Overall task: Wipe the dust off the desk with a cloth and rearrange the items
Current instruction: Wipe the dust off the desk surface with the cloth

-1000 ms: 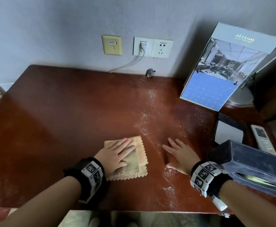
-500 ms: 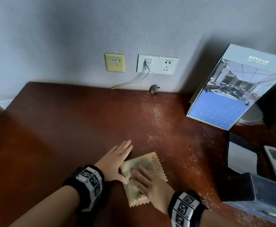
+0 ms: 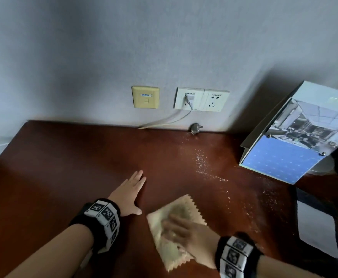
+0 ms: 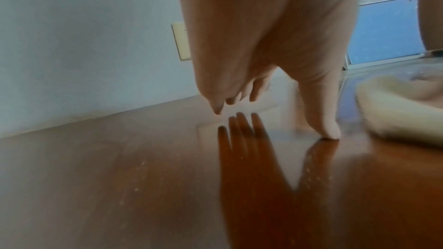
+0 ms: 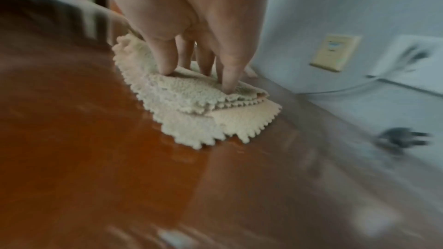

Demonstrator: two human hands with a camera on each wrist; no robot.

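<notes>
Two hands on the desk (image 3: 64, 167): right hand (image 3: 186, 235) pressing fingers (image 5: 165, 58) down on the folded cloth (image 3: 176, 227) near the front edge, left hand (image 3: 129, 194) flat and released just beside it. Cloth's long axis angled from front edge toward back-right corner (zigzag edges, blurred), pointing at scattered dust (image 3: 202, 163).

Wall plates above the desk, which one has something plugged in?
The left white socket: a white plug and cable sit in it. The right socket and yellow plate are unused.
</notes>
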